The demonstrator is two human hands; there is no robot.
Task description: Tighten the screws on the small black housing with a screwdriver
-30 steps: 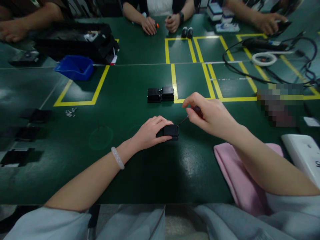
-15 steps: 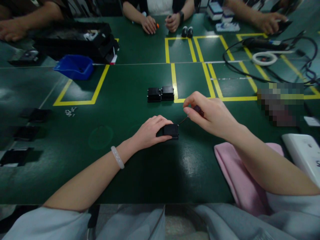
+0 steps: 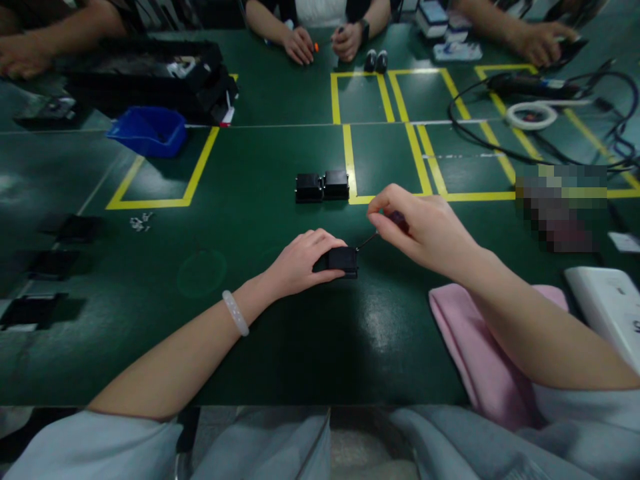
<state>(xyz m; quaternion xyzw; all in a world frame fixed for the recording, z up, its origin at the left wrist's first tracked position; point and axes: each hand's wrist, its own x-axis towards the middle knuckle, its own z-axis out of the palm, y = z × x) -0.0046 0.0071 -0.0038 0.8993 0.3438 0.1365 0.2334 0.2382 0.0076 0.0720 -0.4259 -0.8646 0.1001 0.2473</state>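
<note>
My left hand (image 3: pixel 300 262) lies curled over a small black box (image 3: pixel 343 261) on the green table (image 3: pixel 260 347), fingers closed around it and pressing it down. My right hand (image 3: pixel 425 230) pinches a small dark-handled screwdriver (image 3: pixel 395 220); its thin metal shaft slants down-left and its tip touches the top right corner of the box. Two more black boxes (image 3: pixel 321 186) sit side by side farther back, apart from both hands.
A pink cloth (image 3: pixel 475 360) lies under my right forearm, a white device (image 3: pixel 607 310) at the right edge. A blue bin (image 3: pixel 147 131), black trays (image 3: pixel 145 77), small screws (image 3: pixel 140 222), black parts (image 3: pixel 30 310), cables (image 3: pixel 530 117) and other people's hands (image 3: pixel 299 47) ring the table.
</note>
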